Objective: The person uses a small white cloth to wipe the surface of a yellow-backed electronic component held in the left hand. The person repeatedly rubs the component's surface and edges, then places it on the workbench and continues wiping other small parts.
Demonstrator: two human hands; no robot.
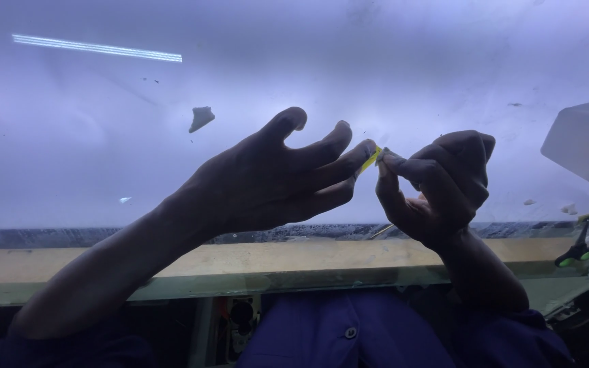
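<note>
Fingertips of the left hand and right hand pinch a yellow strip over the glass; best kept taut, other fingers spread clear.

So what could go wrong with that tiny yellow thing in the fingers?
The small yellow piece is pinched only at the fingertips of the left hand and right hand, so it might slip and drop. It could fall past the wooden ledge into the dark gap below, where it may be hard to find.
</note>
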